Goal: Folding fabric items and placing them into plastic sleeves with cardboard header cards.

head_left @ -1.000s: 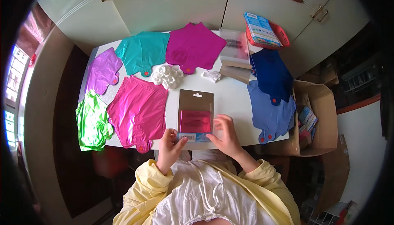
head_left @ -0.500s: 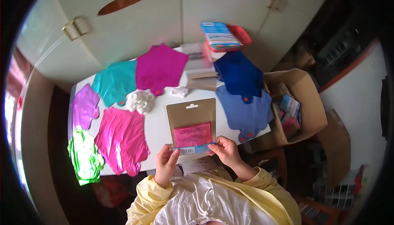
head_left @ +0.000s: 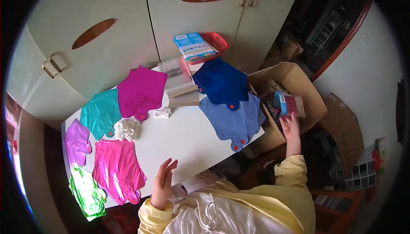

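Observation:
My right hand (head_left: pixel 290 128) reaches to the near rim of the cardboard box (head_left: pixel 315 85), fingers apart. Just beyond its fingertips a flat package (head_left: pixel 292 104), with tan backing, pink contents and a blue band, is slightly blurred over the box's contents. I see no grip on it, though whether a fingertip still touches is hard to make out. At the table's front edge my left hand (head_left: pixel 163 182) is raised with fingers stretched and nothing in them. Nearest to it is a shiny pink folded piece (head_left: pixel 116 170) with a red-dotted tab.
The white table (head_left: pixel 179 138) bears a green piece (head_left: pixel 86 191), a lilac piece (head_left: pixel 77 141), a teal piece (head_left: pixel 101 112), a magenta piece (head_left: pixel 142 90), a navy piece (head_left: pixel 222 82), a pale blue piece (head_left: pixel 234 121) and white scrunchies (head_left: pixel 127 128). Behind stands a red basket (head_left: pixel 221 42) with blue packets (head_left: pixel 193 47).
The package has gone from between both hands above the table to the box at the right. My right hand followed it and opened; my left hand let go. The view has turned right.

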Action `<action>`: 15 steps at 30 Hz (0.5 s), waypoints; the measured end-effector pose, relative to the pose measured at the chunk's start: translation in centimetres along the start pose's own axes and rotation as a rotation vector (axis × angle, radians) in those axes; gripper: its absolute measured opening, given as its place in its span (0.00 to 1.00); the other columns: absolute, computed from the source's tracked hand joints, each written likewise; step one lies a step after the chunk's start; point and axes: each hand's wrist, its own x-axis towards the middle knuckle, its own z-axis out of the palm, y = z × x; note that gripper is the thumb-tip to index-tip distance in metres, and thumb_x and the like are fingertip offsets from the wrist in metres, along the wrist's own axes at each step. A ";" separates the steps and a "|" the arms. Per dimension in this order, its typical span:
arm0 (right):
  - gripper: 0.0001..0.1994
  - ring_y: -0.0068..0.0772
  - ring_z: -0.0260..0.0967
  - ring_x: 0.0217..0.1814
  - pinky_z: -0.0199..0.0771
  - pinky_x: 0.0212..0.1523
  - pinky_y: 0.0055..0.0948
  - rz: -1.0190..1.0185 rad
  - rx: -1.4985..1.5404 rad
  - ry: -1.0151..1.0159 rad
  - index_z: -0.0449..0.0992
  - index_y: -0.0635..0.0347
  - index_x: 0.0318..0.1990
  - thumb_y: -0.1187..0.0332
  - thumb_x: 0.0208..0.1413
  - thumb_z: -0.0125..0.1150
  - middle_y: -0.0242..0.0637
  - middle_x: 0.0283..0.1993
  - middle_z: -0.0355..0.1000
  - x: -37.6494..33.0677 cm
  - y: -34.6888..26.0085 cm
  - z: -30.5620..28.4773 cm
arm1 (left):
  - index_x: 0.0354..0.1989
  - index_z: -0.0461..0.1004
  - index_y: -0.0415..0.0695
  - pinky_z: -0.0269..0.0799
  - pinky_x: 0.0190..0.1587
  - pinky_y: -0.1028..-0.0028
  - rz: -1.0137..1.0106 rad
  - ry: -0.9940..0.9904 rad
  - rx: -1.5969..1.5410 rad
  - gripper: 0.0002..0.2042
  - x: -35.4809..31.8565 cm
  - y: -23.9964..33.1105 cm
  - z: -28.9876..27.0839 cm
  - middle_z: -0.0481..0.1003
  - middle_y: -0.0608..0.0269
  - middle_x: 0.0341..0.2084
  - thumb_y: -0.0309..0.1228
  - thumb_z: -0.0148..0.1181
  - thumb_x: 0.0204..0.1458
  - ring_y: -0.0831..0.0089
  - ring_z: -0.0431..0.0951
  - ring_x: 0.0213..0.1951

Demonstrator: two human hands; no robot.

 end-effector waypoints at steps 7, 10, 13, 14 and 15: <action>0.24 0.33 0.53 0.62 0.52 0.62 0.34 -0.305 -0.274 -0.071 0.57 0.59 0.60 0.71 0.55 0.52 0.40 0.61 0.56 -7.0 4.0 6.8 | 0.50 0.68 0.37 0.69 0.33 0.72 0.149 -0.038 0.516 0.16 -3.3 -0.1 -4.1 0.76 0.51 0.35 0.19 0.51 0.51 0.61 0.74 0.27; 0.23 0.33 0.52 0.64 0.52 0.62 0.32 -0.348 -0.486 -0.361 0.58 0.61 0.60 0.73 0.56 0.51 0.40 0.62 0.56 -10.4 6.3 10.5 | 0.44 0.75 0.40 0.70 0.31 0.72 -0.072 -0.244 0.453 0.12 -6.0 1.7 -6.1 0.74 0.54 0.25 0.23 0.56 0.50 0.65 0.73 0.24; 0.21 0.35 0.57 0.61 0.58 0.57 0.33 -0.460 -0.713 -0.624 0.61 0.61 0.57 0.74 0.55 0.53 0.40 0.60 0.59 -13.4 7.8 15.2 | 0.45 0.75 0.40 0.70 0.32 0.72 -0.005 -0.376 0.271 0.13 -9.0 -0.1 -8.7 0.73 0.55 0.23 0.25 0.57 0.50 0.65 0.73 0.24; 0.21 0.35 0.58 0.60 0.60 0.56 0.32 -0.474 -0.746 -0.727 0.62 0.61 0.56 0.75 0.54 0.54 0.40 0.59 0.60 -13.7 8.1 16.5 | 0.46 0.74 0.40 0.70 0.34 0.73 -0.185 -0.449 0.318 0.13 -10.3 -1.0 -10.1 0.75 0.55 0.27 0.26 0.56 0.51 0.63 0.74 0.27; 0.21 0.34 0.59 0.59 0.61 0.55 0.32 -0.490 -0.778 -0.834 0.63 0.61 0.56 0.75 0.53 0.54 0.40 0.58 0.61 -14.2 8.4 17.9 | 0.46 0.74 0.41 0.70 0.35 0.73 -0.261 -0.372 0.232 0.13 -12.1 -3.2 -11.3 0.75 0.55 0.28 0.27 0.56 0.52 0.62 0.74 0.27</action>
